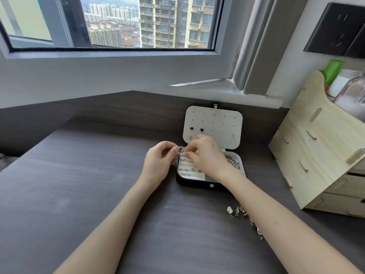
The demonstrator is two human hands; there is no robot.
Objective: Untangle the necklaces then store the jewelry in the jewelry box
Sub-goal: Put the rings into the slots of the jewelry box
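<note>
L hand [158, 163] & R hand [205, 157] are pinching a ring [181, 150] over the part-filled jewelry box [197, 184]; tangled chains [245, 214] are lying unsorted on surface [79, 184].

table [83, 190]: dark wood grain, matt
jewelry box [197, 184]: black shell, faint sheen; pale matt lining
ring [181, 150]: shiny silver metal
drawer unit [316, 159]: pale bare wood, smooth

Light: soft, fairly bright daylight from the window [110, 22], even across the scene.
Shadows: faint and soft-edged on the worktop [79, 184].
Glare: a dull, pale sheen on the worktop's near part.
Distortion: wide-angle bending of straight lines toward the edges.
Focus: slightly soft overall; the small pieces in the jewelry box [197, 184] cannot be resolved.
</note>
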